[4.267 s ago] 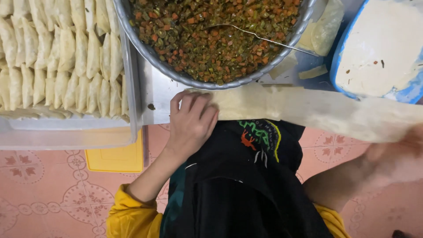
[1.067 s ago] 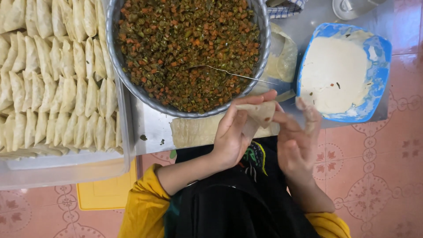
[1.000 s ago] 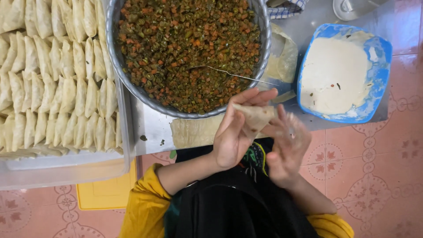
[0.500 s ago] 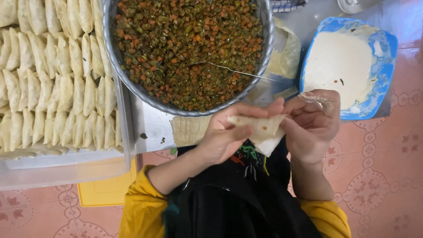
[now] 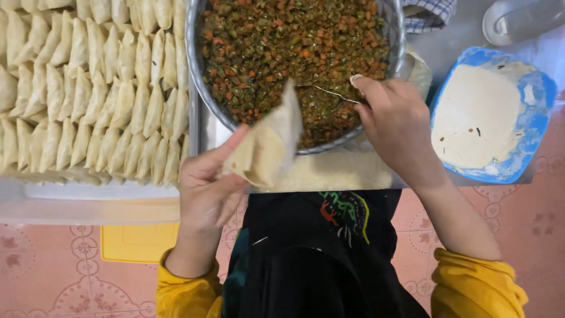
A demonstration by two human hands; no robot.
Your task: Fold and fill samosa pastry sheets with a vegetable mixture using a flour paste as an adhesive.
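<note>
Left hand (image 5: 206, 191) grips a pastry cone (image 5: 268, 144), thumb on the near face, fingers curled behind; the cone's tip points up and overlaps the rim of the metal bowl (image 5: 197, 70). Cone sits just in front of the bowl, above the stack of pastry sheets (image 5: 335, 171) lying flat on the table edge. Right hand (image 5: 397, 126) rests at the bowl's right rim, fingers bent over the handle end of a spoon (image 5: 323, 91) that lies in the filling (image 5: 294, 47); can't tell if the grip is firm or loose. Filling is chopped veg, green w/ orange bits. To the left, a tray (image 5: 88, 194) packed w/ rows of folded pastries (image 5: 94, 88). To the right, a blue tub (image 5: 538, 123) of white paste. Pink patterned floor below.
</note>
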